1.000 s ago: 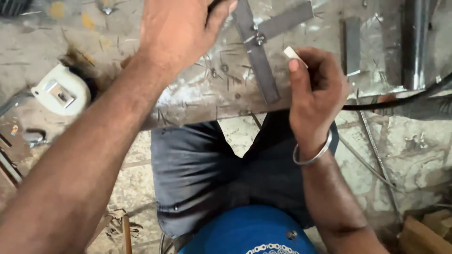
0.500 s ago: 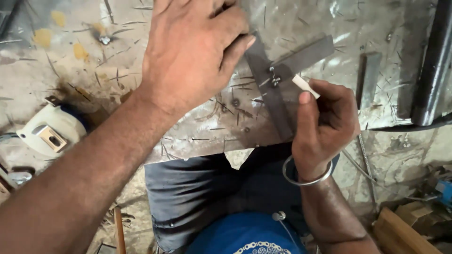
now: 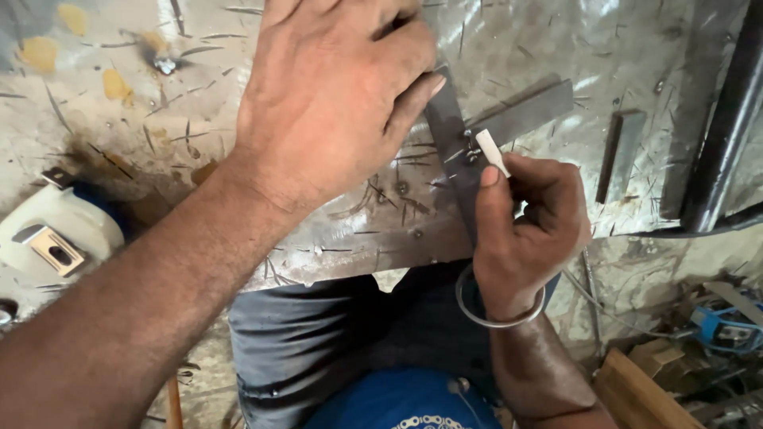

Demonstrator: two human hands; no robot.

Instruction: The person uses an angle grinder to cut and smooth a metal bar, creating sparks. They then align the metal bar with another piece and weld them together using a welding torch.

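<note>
A person's left hand (image 3: 334,103) presses flat, fingers spread, on a scratched metal sheet (image 3: 334,230) laid across the lap, its fingertips holding down one arm of a hinged pair of flat steel strips (image 3: 453,135). The right hand (image 3: 524,230), a metal bangle (image 3: 497,306) on its wrist, is closed around a short white chalk stick (image 3: 493,151), pinched between thumb and fingers, with the chalk's tip beside the pivot where the two strips cross. The strips lie on the upper right part of the sheet, one running down toward the sheet's near edge, the other angling up to the right.

A separate short steel bar (image 3: 620,155) lies well apart to the right, near a dark pipe (image 3: 727,127) along the frame's edge. At lower right a wooden box (image 3: 644,389) sits on the floor among scrap; its contents cannot be made out. A white angle grinder (image 3: 56,238) rests at far left, beside the sheet.

Compared with half a second earlier, the left hand has kept its place on the strip, with the thumb drawn in along the strip's edge. The right hand has shifted slightly, bringing the chalk nearer to the pivot. The grinder appears lower and closer to the left edge, as the view has moved.
</note>
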